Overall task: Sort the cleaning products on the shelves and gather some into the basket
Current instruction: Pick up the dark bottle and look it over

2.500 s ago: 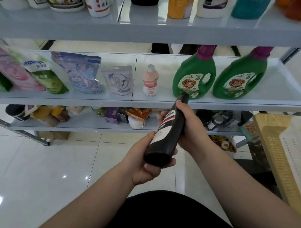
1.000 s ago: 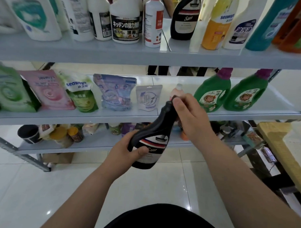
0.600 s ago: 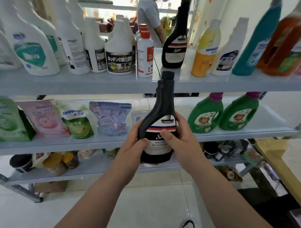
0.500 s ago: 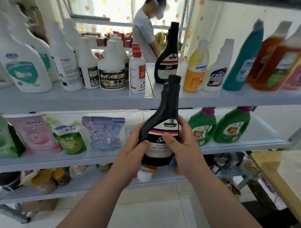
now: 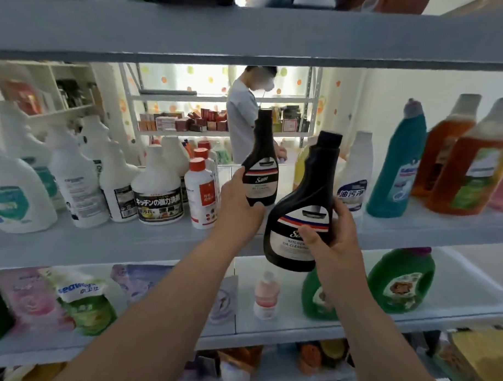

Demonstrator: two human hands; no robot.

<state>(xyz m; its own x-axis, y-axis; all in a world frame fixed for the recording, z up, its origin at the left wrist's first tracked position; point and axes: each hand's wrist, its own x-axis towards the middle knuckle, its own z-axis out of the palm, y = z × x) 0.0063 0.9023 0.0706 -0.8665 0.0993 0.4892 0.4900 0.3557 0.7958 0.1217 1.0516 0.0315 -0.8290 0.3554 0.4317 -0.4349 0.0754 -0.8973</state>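
Head view: left hand (image 5: 241, 208) grips the shelved black bottle (image 5: 261, 170), right hand (image 5: 335, 241) grips a second black bottle (image 5: 299, 212).

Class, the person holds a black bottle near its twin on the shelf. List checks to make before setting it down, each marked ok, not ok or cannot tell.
1. Right hand grips the held black plastic bottle: ok.
2. Its cap is on: ok.
3. Held bottle upright: not ok, it tilts.
4. Left hand grips the standing black plastic bottle: ok.
5. Both bottles read Sam: ok.
6. Free space on the grey shelf beside it: cannot tell, hidden.
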